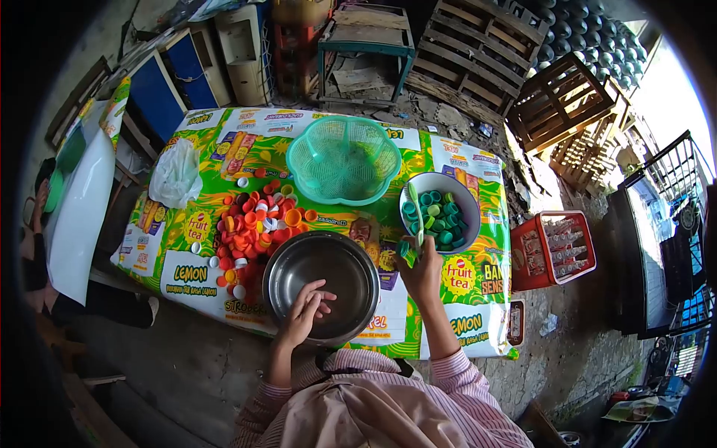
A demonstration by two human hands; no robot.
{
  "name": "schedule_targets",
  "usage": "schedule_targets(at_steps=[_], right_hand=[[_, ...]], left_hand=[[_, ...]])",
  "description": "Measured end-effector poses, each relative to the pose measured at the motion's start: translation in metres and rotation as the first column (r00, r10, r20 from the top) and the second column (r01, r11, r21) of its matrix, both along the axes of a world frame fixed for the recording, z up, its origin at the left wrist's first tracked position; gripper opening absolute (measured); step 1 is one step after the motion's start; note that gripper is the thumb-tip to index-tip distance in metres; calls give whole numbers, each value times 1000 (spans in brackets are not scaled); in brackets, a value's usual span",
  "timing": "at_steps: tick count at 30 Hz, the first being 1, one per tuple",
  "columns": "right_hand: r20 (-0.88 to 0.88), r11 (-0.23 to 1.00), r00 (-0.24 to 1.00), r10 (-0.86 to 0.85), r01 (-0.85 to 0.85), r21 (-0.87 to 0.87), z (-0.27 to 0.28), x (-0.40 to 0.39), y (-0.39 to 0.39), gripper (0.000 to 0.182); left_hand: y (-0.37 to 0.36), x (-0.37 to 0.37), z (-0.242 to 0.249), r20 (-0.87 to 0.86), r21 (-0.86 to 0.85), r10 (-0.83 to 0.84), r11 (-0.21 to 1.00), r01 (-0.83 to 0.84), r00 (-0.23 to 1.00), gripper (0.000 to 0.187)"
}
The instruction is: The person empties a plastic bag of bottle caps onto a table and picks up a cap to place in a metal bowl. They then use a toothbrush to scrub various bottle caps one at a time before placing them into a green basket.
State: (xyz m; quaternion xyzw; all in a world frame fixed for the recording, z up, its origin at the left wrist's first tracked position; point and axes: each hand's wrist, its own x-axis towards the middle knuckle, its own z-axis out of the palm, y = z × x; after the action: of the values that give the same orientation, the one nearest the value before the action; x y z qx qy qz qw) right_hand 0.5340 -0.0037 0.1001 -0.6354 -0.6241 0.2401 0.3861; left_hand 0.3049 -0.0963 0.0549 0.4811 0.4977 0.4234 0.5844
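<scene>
My left hand (305, 312) hovers over the stainless steel bowl (272, 287), fingers loosely spread and nothing in them. At the near rim of a white enamel bowl (473, 205), my right hand (423, 267) is closed around a light green brush (416, 210) that points up and away. A dark green bottle cap (403, 247) shows at the fingertips of that hand. Green and teal bottle caps (447, 218) fill much of the white bowl. Left of the steel bowl lies a loose heap of red and orange caps (258, 220), with some white ones among them.
A teal plastic basket (343, 196) stands at the table's far side. A crumpled clear plastic bag (176, 175) lies at the left on the printed tablecloth (190, 276). A red crate (553, 250) of bottles sits on the floor at right. Another person's arm (37, 209) shows at far left.
</scene>
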Motion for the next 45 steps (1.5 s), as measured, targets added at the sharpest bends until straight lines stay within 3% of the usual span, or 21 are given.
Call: schedule_targets(at_steps=[2, 4, 6, 8, 9, 11, 14, 16, 18, 20, 22, 24, 28, 30, 32, 33, 37, 45], right_hand=[[51, 961, 998, -41, 25, 276, -7, 24, 31, 37], [253, 975, 962, -107, 51, 217, -15, 37, 55, 45], [316, 943, 931, -179, 71, 325, -22, 35, 54, 47], [278, 958, 948, -153, 73, 279, -19, 21, 34, 46], [250, 941, 961, -116, 25, 338, -35, 15, 21, 44], [61, 969, 998, -17, 1, 246, -32, -13, -18, 29], [18, 989, 997, 71, -73, 132, -44, -36, -57, 25], [60, 991, 989, 135, -134, -21, -38, -51, -77, 26], [48, 987, 986, 157, -156, -20, -36, -70, -89, 29], [54, 985, 986, 155, -150, -88, -38, -88, -95, 32], [122, 981, 973, 195, -196, -4, -37, -105, -99, 32], [89, 978, 976, 200, -194, -74, -30, -121, -102, 30], [97, 990, 985, 143, -143, -9, -30, -138, -105, 28], [92, 1000, 995, 23, -25, 19, -36, -140, -110, 29], [155, 998, 988, -8, -1, 57, -38, -141, -113, 29], [165, 997, 985, -42, 32, 65, -37, -142, -114, 29], [182, 994, 980, -84, 68, 90, -33, -145, -114, 28], [152, 995, 987, -50, 36, 94, -38, -151, -112, 24]], left_hand=[[-1, -5, -2, 33, -16, 7, 1000, -7, 999, 35], [-3, -9, -2, 15, -18, 10, 1000, -10, 1000, 34], [-5, -12, -1, -10, -2, -29, 1000, 29, 1000, 33], [-7, -16, 4, -52, 43, -82, 996, 84, 995, 30], [-10, -20, 4, -51, 38, -106, 993, 108, 993, 29], [-16, -30, 5, -34, 26, -103, 994, 104, 994, 28], [-20, -55, 17, -158, 55, -68, 995, 77, 985, 22], [-17, -83, 2, -195, 146, 97, 987, -69, 976, 17], [-10, -111, 3, -301, 144, 272, 961, -238, 914, 13], [-6, -142, -12, -495, 214, 403, 915, -341, 770, 15], [-2, -175, -24, -708, 322, 443, 896, -307, 550, 18], [0, -195, -21, -723, 250, 426, 895, -370, 543, 19], [3, -230, -43, -743, 327, 456, 886, -330, 489, 18], [7, -237, -45, -763, 320, 434, 897, -304, 478, 18], [11, -234, -45, -764, 376, 348, 924, -63, 543, 18], [11, -229, -38, -740, 325, 262, 946, -12, 619, 18], [-5, -208, -39, -765, 294, 144, 945, 141, 628, 49], [-3, -202, -45, -746, 360, 226, 928, 94, 626, 39]])
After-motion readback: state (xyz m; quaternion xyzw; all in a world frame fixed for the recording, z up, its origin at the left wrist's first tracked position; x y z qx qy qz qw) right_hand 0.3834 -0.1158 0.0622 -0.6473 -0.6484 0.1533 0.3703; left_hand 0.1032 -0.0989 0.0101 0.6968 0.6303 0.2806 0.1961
